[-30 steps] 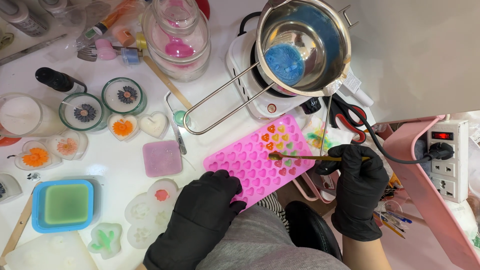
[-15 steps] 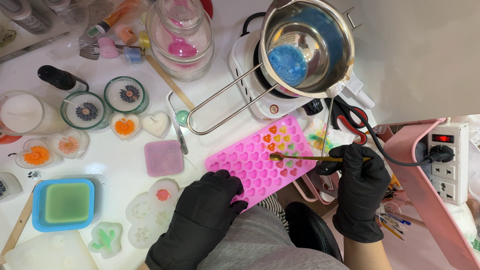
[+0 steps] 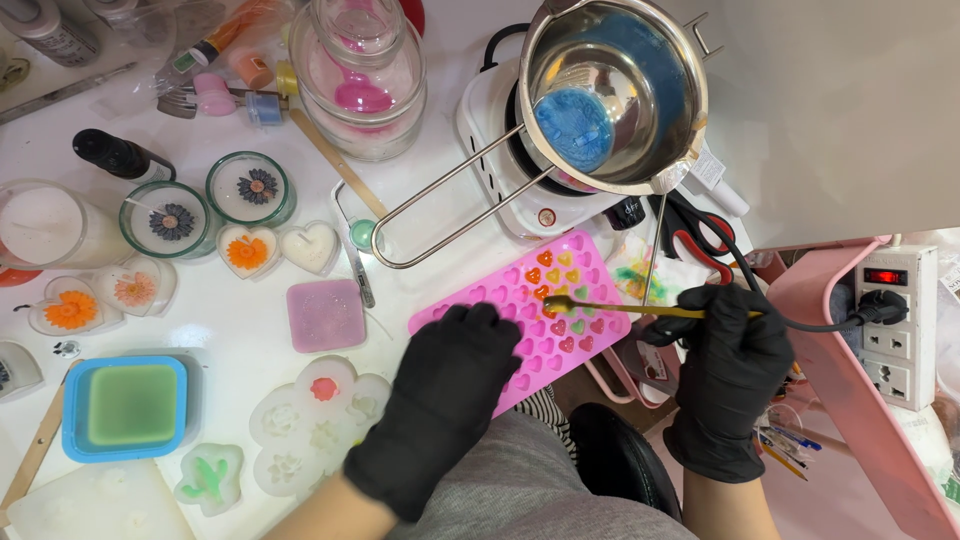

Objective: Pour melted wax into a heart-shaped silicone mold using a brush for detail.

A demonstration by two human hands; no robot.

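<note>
While left hand (image 3: 455,375) steadies mold (image 3: 520,310), spoon (image 3: 640,309) hovers

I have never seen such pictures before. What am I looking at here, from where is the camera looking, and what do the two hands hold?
The camera sits on a person's head and looks down at a white table. Both hands wear black gloves. The left hand rests on a pink heart mould; some of its hearts are filled with colour. The right hand holds a thin gold spoon with its tip over the mould. Behind stands a steel pot with blue wax, on a small white hotplate. On the left lie finished candles and a green block in a blue mould.
</note>
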